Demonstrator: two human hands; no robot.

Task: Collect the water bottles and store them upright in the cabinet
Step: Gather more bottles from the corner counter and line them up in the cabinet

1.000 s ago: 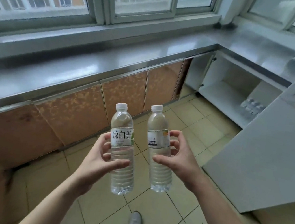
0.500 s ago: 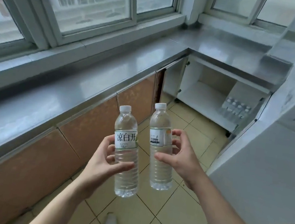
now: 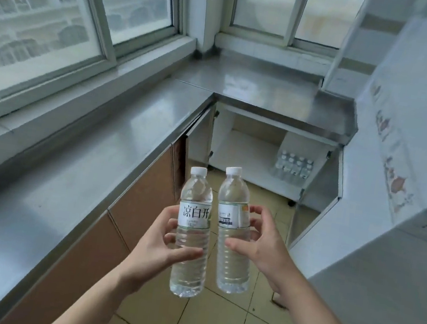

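Observation:
My left hand (image 3: 158, 244) grips a clear water bottle (image 3: 192, 230) with a white cap and a white label with Chinese characters, held upright. My right hand (image 3: 264, 243) grips a second clear bottle (image 3: 234, 228), tilted slightly left at the top. Both bottles are side by side at chest height over the tiled floor. Ahead, the open cabinet (image 3: 244, 152) under the steel counter has a white shelf, and several upright bottles (image 3: 292, 166) stand in its right rear corner.
A steel countertop (image 3: 74, 169) runs along the left under windows and turns the corner ahead. Brown cabinet fronts (image 3: 128, 213) line the left. The cabinet's open door (image 3: 317, 215) juts out right of the opening. A white appliance (image 3: 387, 241) crowds the right side.
The view has advanced and turned toward the open cabinet, which is now closer and centred. Both hands keep holding their bottles upright in the same grip.

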